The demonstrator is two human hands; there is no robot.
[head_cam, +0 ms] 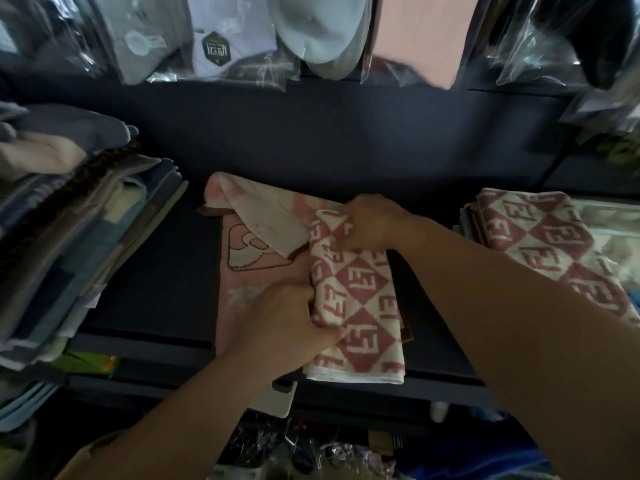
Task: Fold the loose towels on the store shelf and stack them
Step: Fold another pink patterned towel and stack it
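On the shelf (152, 271), at its middle, lies the checked towel (356, 296), and both hands are on it. The left hand (287, 320) grips its left edge, fingers curled round the cloth. The right hand (374, 223) pinches its far end, bunching it.

By my reading the task is partly done. The checked towel is already doubled into a long narrow strip, its near hem hanging just over the shelf's front edge. It probably wants one more fold across before it can be stacked. To its right, well apart, a stack (540, 237) carries a towel of the same pattern, folded flat on top, so that seems the place for it. Under the checked towel and spreading to its left is a pink towel (249, 244), still loose, with one far corner flopped over itself; that one has yet to be folded. Further left stands a tall pile (69, 237) of folded cloth in blues, greys and cream, its edges uneven.

The checked towel is thick, nubby terry with red-brown and cream diamonds and a plain white hem. The pink towel looks thinner and smoother, with a brown-outlined figure and brown binding. Beyond the checked towel hang glossy bags (214, 39) of goods.
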